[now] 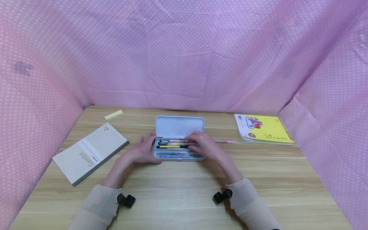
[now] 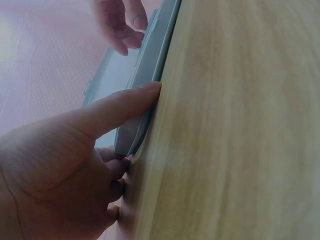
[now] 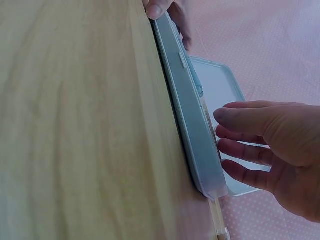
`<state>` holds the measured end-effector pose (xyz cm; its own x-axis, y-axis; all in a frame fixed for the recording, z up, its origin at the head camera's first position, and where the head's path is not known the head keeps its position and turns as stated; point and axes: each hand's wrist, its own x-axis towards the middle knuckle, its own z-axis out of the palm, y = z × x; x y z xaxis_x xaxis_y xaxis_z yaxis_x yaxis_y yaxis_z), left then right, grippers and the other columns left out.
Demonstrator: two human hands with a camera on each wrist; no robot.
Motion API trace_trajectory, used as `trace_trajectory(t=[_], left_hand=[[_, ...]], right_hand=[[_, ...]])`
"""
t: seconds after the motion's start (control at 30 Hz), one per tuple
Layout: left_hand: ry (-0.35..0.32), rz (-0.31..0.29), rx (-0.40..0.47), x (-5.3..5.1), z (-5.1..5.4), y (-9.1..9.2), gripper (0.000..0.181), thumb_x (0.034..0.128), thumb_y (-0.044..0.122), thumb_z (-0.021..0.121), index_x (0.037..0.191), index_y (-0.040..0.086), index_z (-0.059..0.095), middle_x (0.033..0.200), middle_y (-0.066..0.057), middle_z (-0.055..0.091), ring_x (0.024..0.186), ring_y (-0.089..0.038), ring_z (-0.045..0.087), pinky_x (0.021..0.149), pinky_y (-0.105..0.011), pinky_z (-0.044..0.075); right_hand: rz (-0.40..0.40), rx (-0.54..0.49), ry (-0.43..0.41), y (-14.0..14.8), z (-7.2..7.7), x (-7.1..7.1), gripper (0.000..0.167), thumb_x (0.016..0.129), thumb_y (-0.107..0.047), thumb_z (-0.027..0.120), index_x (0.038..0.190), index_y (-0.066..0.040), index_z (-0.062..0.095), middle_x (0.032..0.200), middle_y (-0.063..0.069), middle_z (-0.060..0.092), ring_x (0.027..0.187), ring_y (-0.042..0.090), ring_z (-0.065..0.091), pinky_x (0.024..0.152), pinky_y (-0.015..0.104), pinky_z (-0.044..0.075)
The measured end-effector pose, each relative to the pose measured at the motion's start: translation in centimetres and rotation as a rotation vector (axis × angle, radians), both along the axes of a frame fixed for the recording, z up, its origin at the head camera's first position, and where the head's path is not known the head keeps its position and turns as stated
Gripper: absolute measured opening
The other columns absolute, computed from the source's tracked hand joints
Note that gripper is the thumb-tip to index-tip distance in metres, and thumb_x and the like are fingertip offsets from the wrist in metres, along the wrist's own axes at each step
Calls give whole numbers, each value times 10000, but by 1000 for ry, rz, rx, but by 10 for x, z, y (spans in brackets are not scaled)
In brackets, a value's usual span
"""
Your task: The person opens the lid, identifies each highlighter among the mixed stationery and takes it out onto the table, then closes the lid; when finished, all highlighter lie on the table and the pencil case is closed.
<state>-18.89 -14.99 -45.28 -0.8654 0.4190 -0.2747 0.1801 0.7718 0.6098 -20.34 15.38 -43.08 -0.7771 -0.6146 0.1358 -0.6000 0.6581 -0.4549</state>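
Note:
An opened light-blue pencil case [image 1: 179, 127] lies on the table with its lid tipped back. Several pens [image 1: 175, 146] lie in its long compartment, and clear-looking items [image 1: 172, 154] fill the front one. My left hand [image 1: 142, 150] holds the case's left end, thumb on the front wall, other fingers round the left side. Over the right part of the case hovers my right hand [image 1: 204, 145], fingers loosely extended among the pen ends; the right wrist view shows nothing pinched between thumb and fingers. A pinkish pen [image 1: 225, 141] sticks out to the right, partly hidden by that hand.
A Gambit notebook [image 1: 90, 153] lies at the left, with a pale yellow strip [image 1: 113, 115] behind it. Yellow-covered booklets [image 1: 263, 128] are stacked at the back right. Pink dotted cloth [image 1: 184, 57] hangs round the back and sides of the wooden table [image 1: 178, 198].

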Motion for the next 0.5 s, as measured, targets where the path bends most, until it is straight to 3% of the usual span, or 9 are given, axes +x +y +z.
trace_trajectory(t=[0.5], left_hand=[[3, -5, 7, 0, 1, 1, 1072, 757, 440, 844, 1563, 41, 262, 1694, -335, 33, 1574, -538, 15, 1289, -673, 24]], right_hand=[[-5, 81, 31, -4, 2, 4, 259, 937, -100, 738, 1192, -132, 763, 1100, 13, 732, 1027, 149, 676, 908, 344, 603]])
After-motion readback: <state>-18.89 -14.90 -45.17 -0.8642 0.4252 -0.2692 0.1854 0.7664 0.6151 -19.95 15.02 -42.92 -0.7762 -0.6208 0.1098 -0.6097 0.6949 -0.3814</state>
